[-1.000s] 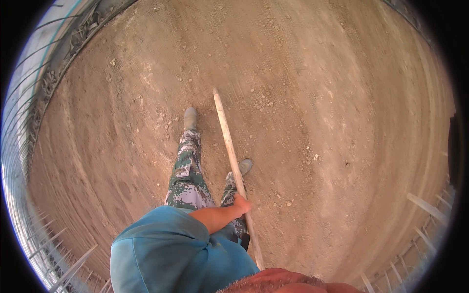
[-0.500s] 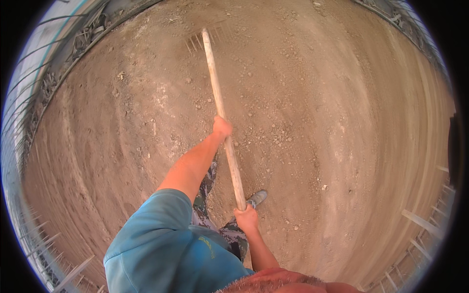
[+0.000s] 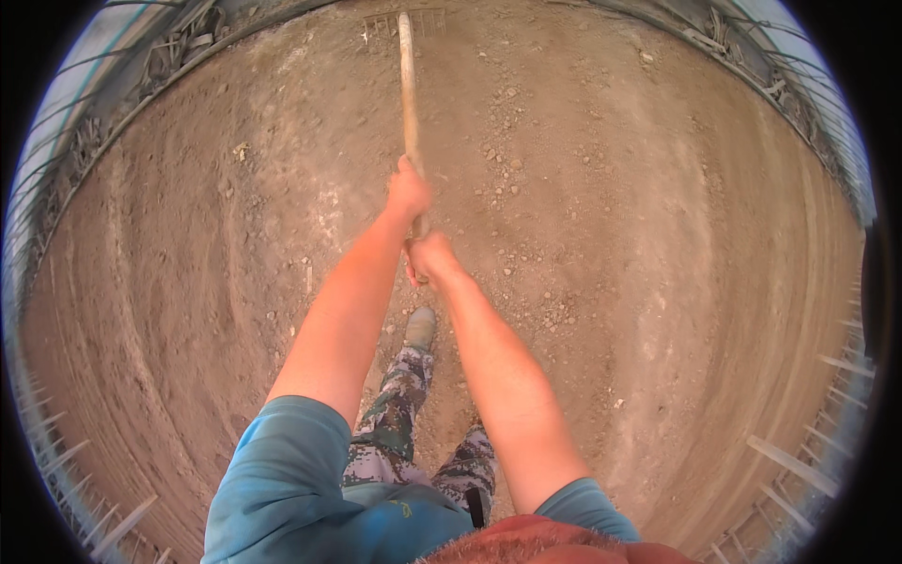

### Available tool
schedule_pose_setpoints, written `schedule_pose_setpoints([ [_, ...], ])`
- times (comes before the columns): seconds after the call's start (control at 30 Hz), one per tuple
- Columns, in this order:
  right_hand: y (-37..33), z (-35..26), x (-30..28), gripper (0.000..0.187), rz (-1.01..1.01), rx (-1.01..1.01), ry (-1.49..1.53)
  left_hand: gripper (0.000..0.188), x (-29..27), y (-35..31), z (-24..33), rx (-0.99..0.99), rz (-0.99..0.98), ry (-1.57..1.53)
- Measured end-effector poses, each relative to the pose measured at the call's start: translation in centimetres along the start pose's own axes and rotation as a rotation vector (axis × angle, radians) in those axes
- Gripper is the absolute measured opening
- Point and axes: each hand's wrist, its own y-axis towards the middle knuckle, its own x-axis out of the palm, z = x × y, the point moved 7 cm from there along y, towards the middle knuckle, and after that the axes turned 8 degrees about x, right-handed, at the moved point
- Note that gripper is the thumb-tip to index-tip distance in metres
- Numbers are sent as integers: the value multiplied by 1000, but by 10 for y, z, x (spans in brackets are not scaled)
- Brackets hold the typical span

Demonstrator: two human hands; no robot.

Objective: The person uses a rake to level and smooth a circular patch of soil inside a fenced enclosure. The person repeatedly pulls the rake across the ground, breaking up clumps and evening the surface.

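Both my hands are closed round the wooden handle of a rake (image 3: 408, 85). My left hand (image 3: 409, 194) grips it farther up, and my right hand (image 3: 431, 258) holds it close behind, at the near end. Both arms reach forward, away from my body. The rake's toothed head (image 3: 430, 21) lies at the far edge of the view, on or just above the brown soil; its contact with the ground cannot be made out. Loose clods (image 3: 515, 164) are scattered to the right of the handle.
Bare soil (image 3: 648, 273) with small stones spreads around me. Curved walls with ribs stand at both sides, with dry plant litter (image 3: 178, 47) along the left edge and more debris (image 3: 723, 38) at the far right. My shoe (image 3: 421, 327) is on the ground below my hands.
Both hands have pushed forward with the rake, and its head has moved farther away. My right hand has come up close to the left one. A foot has stepped forward.
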Motion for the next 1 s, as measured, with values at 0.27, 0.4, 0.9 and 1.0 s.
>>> schedule_pose_setpoints([
  [0.27,-27,117,19,36,202,0,-88,79,30,-33,-41,-161,-150,-36],
  [0.4,-132,201,0,47,140,162,-149,81,50,-81,-49,-217,-214,-74],
  [0.9,-397,542,-161,66,187,225,-491,98,226,-386,-63,-280,-245,-50],
  [1.0,-461,629,-219,64,158,243,-504,100,287,-505,-77,-305,-213,-106],
])
